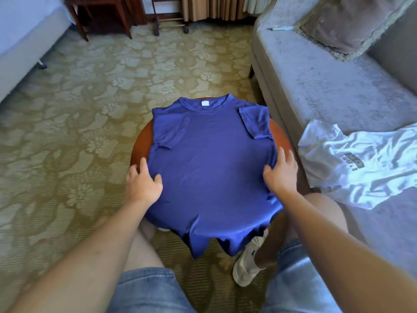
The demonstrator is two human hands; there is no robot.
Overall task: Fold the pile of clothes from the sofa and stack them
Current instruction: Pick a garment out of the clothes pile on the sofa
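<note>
**Now both grips flank the blue shirt, one on each side edge**

Squarely on the round wooden bench (140,143) lies the blue T-shirt (212,168), spread flat with its long axis running from 12 o'clock to 6 o'clock. The collar is at 12 and the hem hangs over the bench's near rim at 6. Both short sleeves lie turned in onto the body.

The left grip (141,184) sits at the shirt's 8 o'clock edge, and the right grip (282,172) at its 4 o'clock edge. Each is wide and relaxed: the thumb rests on the blue cloth, the fingers reach just past the side edge, and neither pinches anything that I can see. They stand level with each other across the lower half, so neither is nearer to the garment. The coming fold turns on that. Each side edge lies right under its own grip, parallel to the long axis, ready, I judge, to be drawn inward or slid down to lift the hem toward the collar.

A small white label (205,103) sits inside the neck, with no writing I can make out. At 3 o'clock a crumpled white T-shirt (361,163) waits unfolded on the grey sofa (316,86). Its dark grey print shows a few block letters, turned and creased beyond reading
</note>
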